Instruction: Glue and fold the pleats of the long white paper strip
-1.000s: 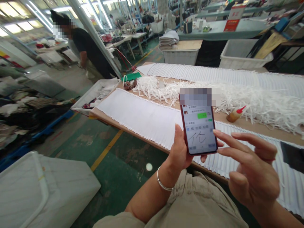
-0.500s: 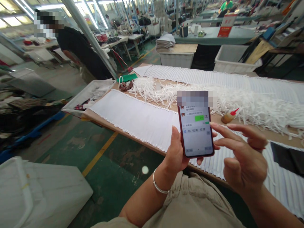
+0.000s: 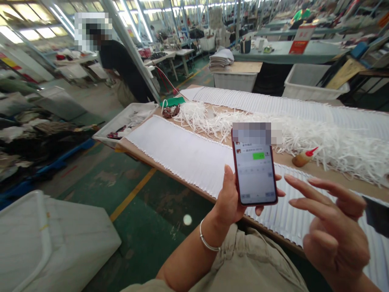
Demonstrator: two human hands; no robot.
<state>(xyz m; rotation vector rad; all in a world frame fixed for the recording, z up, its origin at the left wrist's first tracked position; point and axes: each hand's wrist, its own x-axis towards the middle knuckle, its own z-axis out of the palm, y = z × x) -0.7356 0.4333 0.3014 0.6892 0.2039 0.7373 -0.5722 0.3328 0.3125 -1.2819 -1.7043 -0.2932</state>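
Observation:
My left hand [image 3: 229, 198] is wrapped round a red-edged phone [image 3: 257, 178], whose lit screen shows a chat with a green bubble. To the right of the phone, apart from it, my right hand [image 3: 337, 223] has its fingers spread and holds nothing. Beneath and beside both hands lie white fabric pieces [image 3: 182, 152] in a long overlapping row on the brown table. A heap of white strips [image 3: 304, 134] runs along the middle. On it, behind my right hand, rests a small bottle [image 3: 304, 157] with a red tip.
At the table's left end is a white tub [image 3: 121, 119]; a large white bin [image 3: 75, 231] stands at lower left. A person in dark clothes [image 3: 121, 61] is beyond a slanted pole. Dark cloth [image 3: 377, 213] lies at the right edge. More bins [image 3: 316, 81] stand behind.
My right hand has drawn back from the phone to the right and slightly down. The view has shifted, so the table appears further right and lower. My left hand still holds the phone.

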